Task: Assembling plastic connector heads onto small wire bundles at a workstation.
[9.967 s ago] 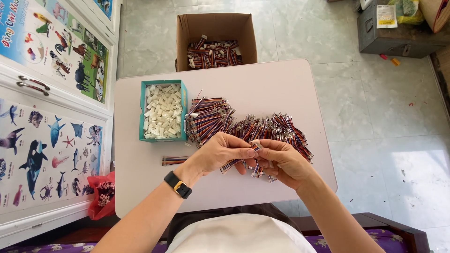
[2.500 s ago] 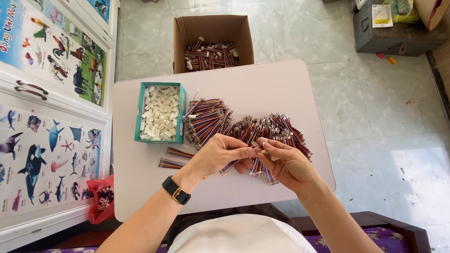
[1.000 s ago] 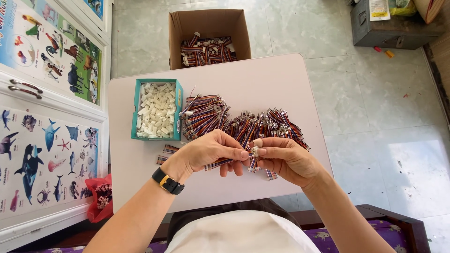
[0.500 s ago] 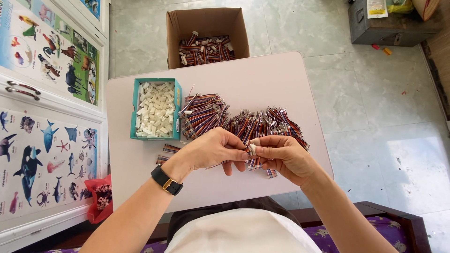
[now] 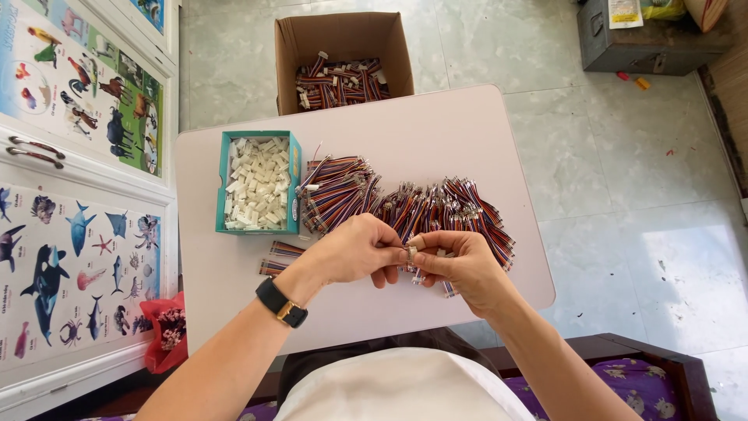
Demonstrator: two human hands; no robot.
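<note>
Two hands, left hand point(image 5: 354, 249) and right hand point(image 5: 460, 265) fingers pinching one wire connector point(image 5: 411, 251), one teal box point(image 5: 259, 184)

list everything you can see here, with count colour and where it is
table: one, pale pink, centre
wire bundles: a heap, striped red, blue and orange, middle of the table
teal tray: one, left part of the table, full of small white connectors
cardboard box: one, brown, on the floor beyond the table, holding more wire bundles
metal box: one, grey, floor at top right
animal posters: several, multicoloured, on the white cabinet at left
red bag: one, floor at lower left
watch: one, black, left wrist
left hand: pinching a small wire piece
right hand: pinching the same piece
</note>
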